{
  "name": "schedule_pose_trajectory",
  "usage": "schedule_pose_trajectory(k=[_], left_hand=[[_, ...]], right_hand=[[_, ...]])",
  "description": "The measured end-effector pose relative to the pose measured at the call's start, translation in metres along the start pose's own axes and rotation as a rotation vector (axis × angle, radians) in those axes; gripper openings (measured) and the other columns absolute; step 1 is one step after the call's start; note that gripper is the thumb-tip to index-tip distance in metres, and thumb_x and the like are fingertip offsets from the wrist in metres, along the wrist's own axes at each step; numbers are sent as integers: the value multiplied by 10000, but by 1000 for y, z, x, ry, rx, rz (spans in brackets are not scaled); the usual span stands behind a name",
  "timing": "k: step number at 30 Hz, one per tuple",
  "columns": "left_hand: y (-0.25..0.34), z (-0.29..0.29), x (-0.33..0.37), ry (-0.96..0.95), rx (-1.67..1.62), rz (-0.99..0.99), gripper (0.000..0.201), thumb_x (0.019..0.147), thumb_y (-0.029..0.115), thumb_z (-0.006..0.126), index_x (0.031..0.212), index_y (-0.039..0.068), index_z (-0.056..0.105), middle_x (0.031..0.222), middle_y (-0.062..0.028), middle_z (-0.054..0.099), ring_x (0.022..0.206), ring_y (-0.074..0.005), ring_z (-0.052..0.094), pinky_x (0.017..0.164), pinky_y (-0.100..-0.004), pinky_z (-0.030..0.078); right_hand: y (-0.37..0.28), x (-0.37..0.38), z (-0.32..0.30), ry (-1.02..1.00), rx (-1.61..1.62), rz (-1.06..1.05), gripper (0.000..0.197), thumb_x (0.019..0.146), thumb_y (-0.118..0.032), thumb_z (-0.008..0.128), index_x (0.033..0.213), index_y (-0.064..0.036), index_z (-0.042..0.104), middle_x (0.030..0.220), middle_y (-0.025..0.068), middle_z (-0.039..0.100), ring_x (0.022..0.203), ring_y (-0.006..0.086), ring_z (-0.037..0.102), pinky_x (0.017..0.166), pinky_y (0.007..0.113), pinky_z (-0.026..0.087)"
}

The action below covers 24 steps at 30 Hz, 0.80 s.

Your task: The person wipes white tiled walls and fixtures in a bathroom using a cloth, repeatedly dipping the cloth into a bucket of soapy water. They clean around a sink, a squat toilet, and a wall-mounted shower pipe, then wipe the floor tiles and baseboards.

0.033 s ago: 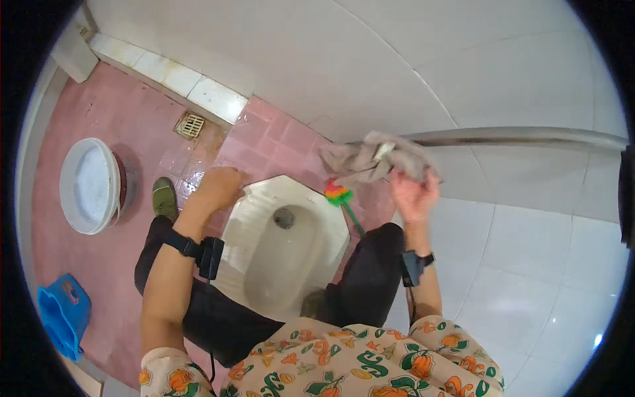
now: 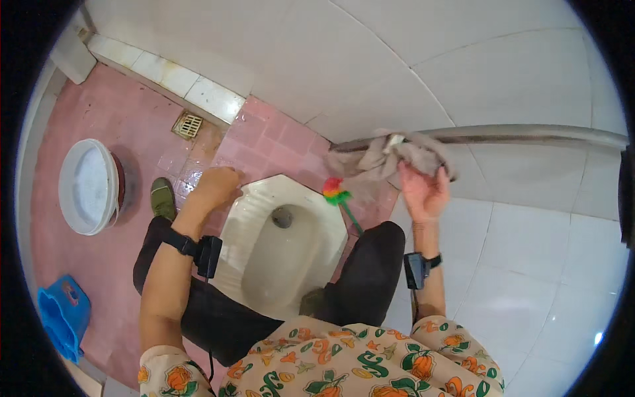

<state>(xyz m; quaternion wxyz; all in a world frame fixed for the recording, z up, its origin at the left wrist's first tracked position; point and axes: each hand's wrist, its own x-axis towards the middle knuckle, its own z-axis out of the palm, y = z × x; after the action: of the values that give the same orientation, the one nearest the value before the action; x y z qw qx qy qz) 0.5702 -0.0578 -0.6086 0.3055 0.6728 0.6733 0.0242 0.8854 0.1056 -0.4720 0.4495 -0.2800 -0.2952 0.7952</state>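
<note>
A grey-brown cloth (image 2: 380, 162) is draped over the metal pipe (image 2: 516, 134) that runs along the foot of the wall. My right hand (image 2: 423, 192) grips the near side of this cloth, its fingers bent into the fabric. My left hand (image 2: 217, 188) is curled into a fist by the far left edge of the white squat toilet (image 2: 241, 228), with nothing showing in it. A toilet brush (image 2: 336, 192) with a red, yellow and green head and a green handle lies just right of the toilet.
To the left, a white bucket (image 2: 99, 221) stands on the pink tiled floor, with whitish contents. A blue plastic basin (image 2: 78, 308) is nearer at the left. A floor drain (image 2: 187, 124) lies beyond my left foot (image 2: 163, 200). White tiles (image 2: 503, 251) cover the right side.
My right hand and the cloth have shifted a little to the right along the pipe. My left hand has barely moved.
</note>
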Motion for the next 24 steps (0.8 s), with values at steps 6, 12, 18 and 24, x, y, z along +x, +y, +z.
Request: schedule_pose_trajectory(k=[6, 12, 18, 24], left_hand=[[-2, 6, 6, -63, 43, 18, 279, 678, 238, 635, 876, 48, 583, 815, -153, 592, 801, -316, 570, 685, -399, 459], [-1, 3, 0, 6, 3, 50, 274, 680, 233, 636, 861, 36, 575, 771, -155, 595, 775, -322, 574, 675, -404, 460], [8, 7, 11, -122, 39, 15, 277, 697, 239, 630, 868, 32, 564, 804, -150, 591, 795, -304, 577, 689, -392, 462], [2, 31, 11, -78, 48, 59, 274, 694, 239, 632, 865, 34, 568, 823, -140, 589, 802, -292, 580, 692, -383, 466]], right_hand=[[-88, -9, 75, -205, -1535, -614, 500, 740, -186, 585, 1178, -7, 422, 1187, 138, 453, 1115, 281, 408, 949, 452, 276], [-81, 8, 88, -481, -2976, -757, 428, 697, -87, 532, 1114, -10, 469, 1085, 193, 488, 1009, 332, 459, 885, 413, 339], [-71, 37, 66, -642, -3066, -558, 397, 706, -36, 478, 1103, -32, 454, 1080, 157, 494, 1016, 314, 464, 854, 402, 360], [-31, 55, 29, -855, -2856, -498, 436, 697, -80, 523, 1121, -21, 445, 1092, 178, 476, 1031, 316, 449, 885, 393, 350]])
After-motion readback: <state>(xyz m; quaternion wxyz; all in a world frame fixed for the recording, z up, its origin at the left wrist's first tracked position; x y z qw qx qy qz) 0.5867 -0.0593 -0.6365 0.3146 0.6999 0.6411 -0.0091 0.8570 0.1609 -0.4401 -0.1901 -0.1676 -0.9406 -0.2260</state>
